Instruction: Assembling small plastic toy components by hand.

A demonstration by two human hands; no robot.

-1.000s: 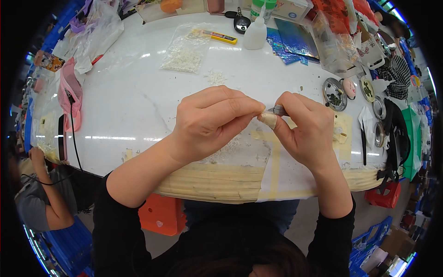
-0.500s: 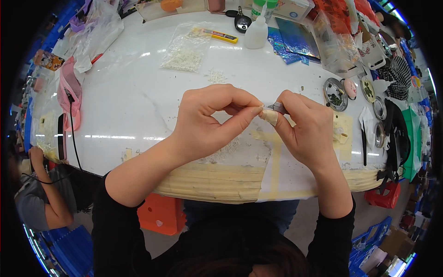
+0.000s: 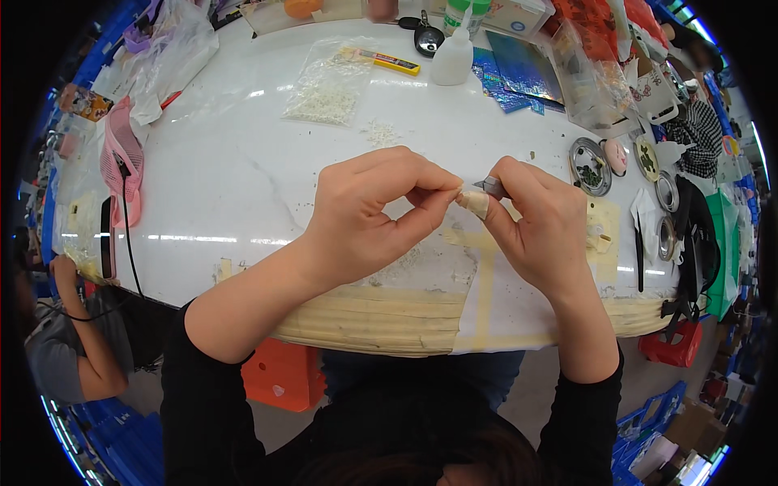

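Note:
Above the middle of the white table point(image 3: 211, 178), my left hand point(image 3: 365, 215) is closed, thumb and forefinger pinched on something too small to make out. My right hand point(image 3: 543, 227) grips a small grey blade point(image 3: 490, 188) between thumb and fingers. Beige tape point(image 3: 473, 202) wraps the right thumb, whose tip comes close to the left fingertips. Small white bits point(image 3: 385, 134) lie scattered on the table beyond my hands. Farther back is a clear bag of white bits point(image 3: 322, 95), with a thin yellow packet point(image 3: 393, 63) at its upper right corner.
At the back stand a white squeeze bottle point(image 3: 452, 61) and a key fob point(image 3: 427, 39), beside shiny blue sheets point(image 3: 523, 65). Round metal dishes point(image 3: 592, 166) and black tweezers point(image 3: 640, 251) lie right. A pink mesh pouch point(image 3: 121, 162) and cable are left; another person's arm point(image 3: 89, 324) shows beyond.
The left thumb and fingertips have shifted slightly at the pinch, and the blade in my right hand has tilted a little. Both arms stay nearly in place.

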